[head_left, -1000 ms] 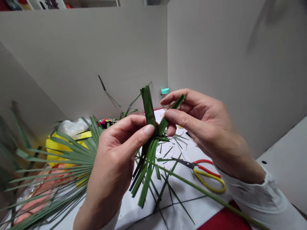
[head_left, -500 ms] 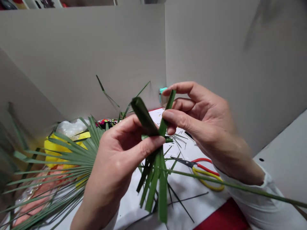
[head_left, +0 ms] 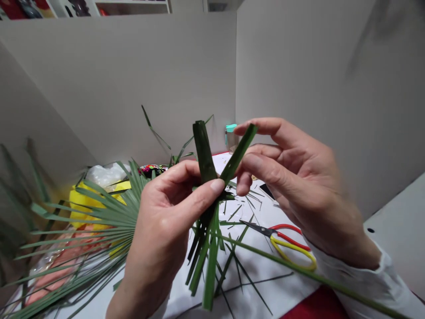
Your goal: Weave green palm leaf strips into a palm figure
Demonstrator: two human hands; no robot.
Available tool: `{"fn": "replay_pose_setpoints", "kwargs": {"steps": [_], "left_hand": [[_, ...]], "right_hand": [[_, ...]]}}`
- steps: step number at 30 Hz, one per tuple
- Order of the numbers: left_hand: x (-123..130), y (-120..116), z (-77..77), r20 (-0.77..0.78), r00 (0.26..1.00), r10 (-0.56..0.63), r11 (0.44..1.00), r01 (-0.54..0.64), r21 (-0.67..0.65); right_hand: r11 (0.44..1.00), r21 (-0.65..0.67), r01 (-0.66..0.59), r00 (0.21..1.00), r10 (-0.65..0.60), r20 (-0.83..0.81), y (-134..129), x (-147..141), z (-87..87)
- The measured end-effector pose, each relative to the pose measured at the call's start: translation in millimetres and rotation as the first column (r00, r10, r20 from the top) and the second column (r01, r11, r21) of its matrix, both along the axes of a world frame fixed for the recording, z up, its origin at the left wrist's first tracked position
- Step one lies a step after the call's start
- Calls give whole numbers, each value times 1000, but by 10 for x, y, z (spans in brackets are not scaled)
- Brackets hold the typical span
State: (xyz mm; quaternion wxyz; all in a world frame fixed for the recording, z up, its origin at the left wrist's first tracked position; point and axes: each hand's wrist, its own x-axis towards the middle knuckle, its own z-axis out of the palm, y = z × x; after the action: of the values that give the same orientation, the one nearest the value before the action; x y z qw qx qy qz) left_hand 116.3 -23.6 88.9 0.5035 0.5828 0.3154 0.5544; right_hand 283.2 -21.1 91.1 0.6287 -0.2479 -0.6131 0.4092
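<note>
My left hand (head_left: 172,212) pinches a bundle of green palm leaf strips (head_left: 210,266) between thumb and fingers. Their narrow ends fan downward below the thumb. A thick folded strip (head_left: 204,153) stands up out of the grip, and a flat strip (head_left: 238,153) slants up to the right from the same spot. My right hand (head_left: 292,173) is at this slanted strip, its index finger stretched behind it and its thumb close against the right edge. Those fingers look apart, with the strip's front face uncovered. A long thin leaf stem (head_left: 292,266) runs from the bundle toward the lower right.
Scissors (head_left: 275,237) with red and yellow handles lie on the white table among leaf scraps. A large fan palm leaf (head_left: 116,221) spreads at left over yellow and pink bags. A turquoise-lidded bottle (head_left: 231,137) stands by the wall corner; a dark flat object (head_left: 267,191) lies behind my right hand.
My right thumb has come off the front of the slanted strip and moved right. That strip leans further right. The folded strip has turned more upright, and the view has shifted slightly.
</note>
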Motion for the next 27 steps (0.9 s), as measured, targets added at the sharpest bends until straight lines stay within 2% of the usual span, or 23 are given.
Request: {"fn": "replay_pose_setpoints", "kwargs": {"steps": [4,7,10,12,15,22,27], "left_hand": [[-16,-9,4,52,998,27,999,-27,-17],[-44,-22,-1,83,996,29,999,-27,-30],[-75,-32,4,90,995,39,999,-38,-16],[-89,-37,18,89,994,59,998,-59,-4],[-91,-44,47,59,994,96,995,-96,-2],[-55,-47,77,54,988,144,990,-144,0],[-23,-26,62,35,985,167,986,-168,5]], "right_hand": [[994,70,87,995,-90,47,7,22,-12],[980,150,128,979,-149,139,-49,44,-7],[978,202,59,955,-114,274,-161,48,5],[967,255,4,948,-84,306,-239,24,10],[947,320,-38,960,-54,276,-319,-43,1],[946,325,-11,970,-69,234,-350,-117,-50],[923,386,-6,975,-80,205,-348,-137,-50]]}}
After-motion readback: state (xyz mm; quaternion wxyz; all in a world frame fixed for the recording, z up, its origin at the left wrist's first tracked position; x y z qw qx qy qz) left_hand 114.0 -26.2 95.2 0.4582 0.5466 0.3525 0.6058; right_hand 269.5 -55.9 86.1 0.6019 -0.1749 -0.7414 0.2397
